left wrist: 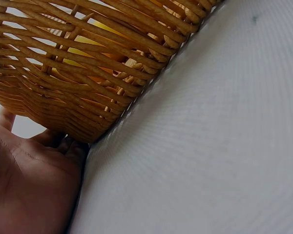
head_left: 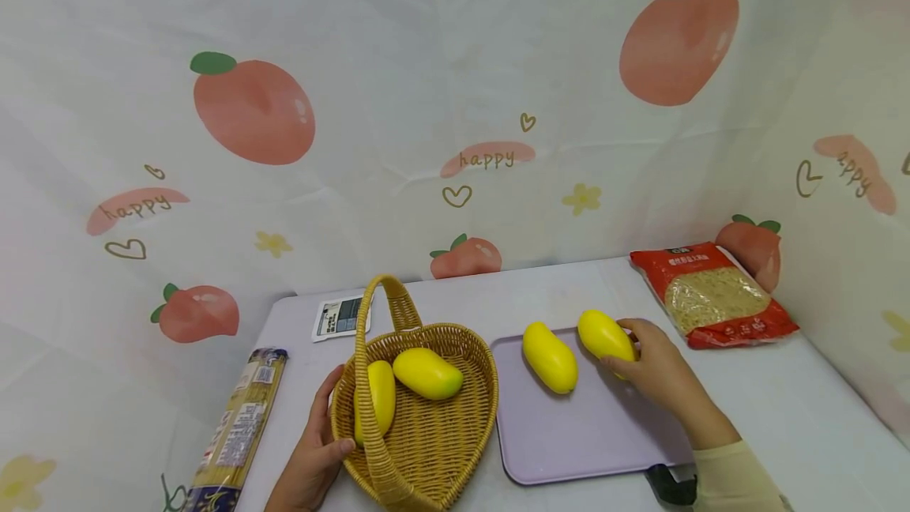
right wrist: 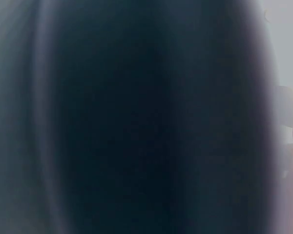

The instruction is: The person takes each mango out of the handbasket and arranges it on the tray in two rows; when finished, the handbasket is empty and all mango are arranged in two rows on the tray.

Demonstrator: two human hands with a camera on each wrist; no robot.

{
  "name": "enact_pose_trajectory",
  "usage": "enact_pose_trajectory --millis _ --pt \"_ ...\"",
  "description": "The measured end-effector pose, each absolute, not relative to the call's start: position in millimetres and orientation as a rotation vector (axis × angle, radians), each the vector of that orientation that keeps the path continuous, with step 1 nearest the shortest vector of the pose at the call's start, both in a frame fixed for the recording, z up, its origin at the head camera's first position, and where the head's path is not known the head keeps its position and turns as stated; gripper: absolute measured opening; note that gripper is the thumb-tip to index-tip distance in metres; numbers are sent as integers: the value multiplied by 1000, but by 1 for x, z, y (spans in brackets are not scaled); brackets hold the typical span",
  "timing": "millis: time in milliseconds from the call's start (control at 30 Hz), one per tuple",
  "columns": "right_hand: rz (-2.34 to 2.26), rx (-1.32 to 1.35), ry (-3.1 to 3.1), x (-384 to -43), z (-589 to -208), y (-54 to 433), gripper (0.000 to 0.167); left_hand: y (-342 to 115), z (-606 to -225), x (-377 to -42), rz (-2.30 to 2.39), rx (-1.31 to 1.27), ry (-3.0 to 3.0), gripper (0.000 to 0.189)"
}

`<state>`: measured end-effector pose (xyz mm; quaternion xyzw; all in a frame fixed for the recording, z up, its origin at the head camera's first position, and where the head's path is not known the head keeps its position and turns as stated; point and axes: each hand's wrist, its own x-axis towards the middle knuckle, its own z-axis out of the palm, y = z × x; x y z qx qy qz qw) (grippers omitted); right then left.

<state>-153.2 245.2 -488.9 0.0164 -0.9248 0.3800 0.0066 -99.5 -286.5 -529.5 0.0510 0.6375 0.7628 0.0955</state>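
Behind, peach-printed cloth walls the white table; left fingers grip a basket, right fingers a mango.

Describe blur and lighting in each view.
Head: soft, even light, mangoes and wicker basket clear; left wrist: basket weave readable, left hand in dim shade; right wrist: a dark shape, badly blurred, fills most of the frame, the right edge washed out.

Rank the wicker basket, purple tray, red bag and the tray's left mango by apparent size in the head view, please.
1. Wicker basket and purple tray: too alike to rank
2. Red bag
3. Left mango, clearly smallest
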Motion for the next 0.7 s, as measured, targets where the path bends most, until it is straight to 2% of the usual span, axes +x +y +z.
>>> enact_pose_trajectory --millis 333,700 --pt "1165 -6 -2958 -153 -483 245 78 -285 -529 -99 2267 158 1889 105" --pt "1244 63 -2888 -146 -465 247 77 -288 -531 -100 2255 120 1873 108"
